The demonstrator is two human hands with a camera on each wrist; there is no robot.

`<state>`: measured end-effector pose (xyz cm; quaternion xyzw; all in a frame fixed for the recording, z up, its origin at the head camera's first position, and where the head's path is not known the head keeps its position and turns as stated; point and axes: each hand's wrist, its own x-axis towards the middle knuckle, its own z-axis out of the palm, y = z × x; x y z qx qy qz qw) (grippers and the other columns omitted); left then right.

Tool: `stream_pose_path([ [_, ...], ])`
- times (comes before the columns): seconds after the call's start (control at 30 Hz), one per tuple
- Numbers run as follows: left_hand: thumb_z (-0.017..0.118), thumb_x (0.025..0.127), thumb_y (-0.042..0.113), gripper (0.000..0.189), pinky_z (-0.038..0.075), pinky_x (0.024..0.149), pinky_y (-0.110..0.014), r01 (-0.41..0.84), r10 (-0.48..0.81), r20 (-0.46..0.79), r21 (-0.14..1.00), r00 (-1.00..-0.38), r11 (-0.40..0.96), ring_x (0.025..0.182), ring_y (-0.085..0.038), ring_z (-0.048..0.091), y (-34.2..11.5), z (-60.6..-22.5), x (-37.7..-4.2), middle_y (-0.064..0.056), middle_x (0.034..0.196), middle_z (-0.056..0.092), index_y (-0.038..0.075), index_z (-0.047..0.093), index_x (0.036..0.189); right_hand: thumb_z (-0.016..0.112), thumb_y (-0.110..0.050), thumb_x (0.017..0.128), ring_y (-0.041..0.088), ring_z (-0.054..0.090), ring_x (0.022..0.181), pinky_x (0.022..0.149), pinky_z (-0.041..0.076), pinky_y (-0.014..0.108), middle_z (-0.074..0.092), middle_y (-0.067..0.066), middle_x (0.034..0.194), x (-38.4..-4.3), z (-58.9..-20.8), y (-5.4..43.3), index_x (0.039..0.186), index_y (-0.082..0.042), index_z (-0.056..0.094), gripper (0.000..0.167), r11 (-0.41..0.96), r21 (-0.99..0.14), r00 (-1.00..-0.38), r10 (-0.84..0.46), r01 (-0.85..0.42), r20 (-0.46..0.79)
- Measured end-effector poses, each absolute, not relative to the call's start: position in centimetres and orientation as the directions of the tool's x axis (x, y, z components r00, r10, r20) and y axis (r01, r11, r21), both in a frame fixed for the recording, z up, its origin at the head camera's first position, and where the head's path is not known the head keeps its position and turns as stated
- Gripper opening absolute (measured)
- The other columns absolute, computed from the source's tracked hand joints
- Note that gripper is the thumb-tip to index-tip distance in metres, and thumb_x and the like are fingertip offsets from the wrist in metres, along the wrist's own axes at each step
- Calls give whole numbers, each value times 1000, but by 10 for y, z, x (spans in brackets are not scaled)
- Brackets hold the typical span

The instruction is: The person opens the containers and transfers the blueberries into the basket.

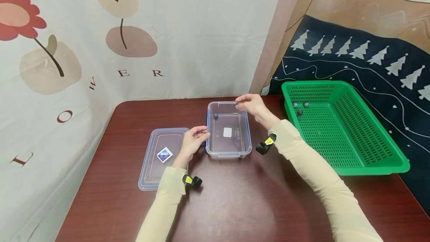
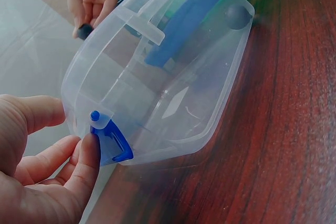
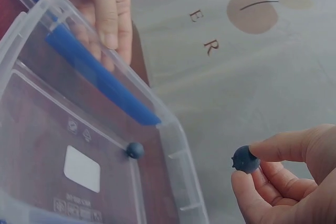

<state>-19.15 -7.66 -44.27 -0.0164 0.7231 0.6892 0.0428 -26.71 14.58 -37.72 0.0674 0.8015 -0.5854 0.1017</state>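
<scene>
A clear plastic container (image 1: pixel 231 143) with blue side latches stands lidless, one blueberry (image 3: pixel 135 150) on its floor. Over its far right corner my right hand (image 1: pixel 252 105) pinches another blueberry (image 3: pixel 245 159) between thumb and fingertip. That berry shows its small crown in the right wrist view. My left hand (image 1: pixel 193 141) is at the container's left side, its fingertips touching the wall beside a blue latch (image 2: pixel 113 140). Those fingers look loosely bent, outside the wall. Partly under the left hand and wrist lies the clear lid (image 1: pixel 151 171) with a blue-and-white label.
To the right, a green basket (image 1: pixel 373 170) holds several blueberries (image 1: pixel 300 112) near its far left corner. The dark red wooden table (image 1: pixel 231 197) reaches back to a printed cloth (image 1: pixel 201 47), with a tree-patterned cloth (image 1: pixel 356 62) behind the basket.
</scene>
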Motion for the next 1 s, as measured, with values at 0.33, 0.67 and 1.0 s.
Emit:
stream_pose_path([
  [0.33,63,83,-7,31,47,67,-12,-85,33,-87,995,-996,48,73,0,56,-78,-448,-194,-26,101,61,-16,56,112,61,-2,88,32,55,105,97,44,38,54,20,122,-261,-366,179,120,4,57,32,295,-924,-968,15,244,-251],
  [0.67,66,82,-5,30,48,66,-13,-75,13,-75,997,-997,31,72,0,57,-79,-474,-206,-16,95,64,-13,59,110,62,1,87,5,60,77,80,50,19,59,4,98,-250,-357,230,115,6,57,29,193,-963,-982,54,188,-181],
  [1.0,66,83,-4,33,48,65,-13,-93,22,-94,995,-995,31,72,0,57,-80,-474,-206,-21,100,62,-14,57,113,65,6,83,5,64,76,72,52,17,67,-5,82,-235,-354,286,82,-17,70,24,-64,-991,-987,94,121,-127],
])
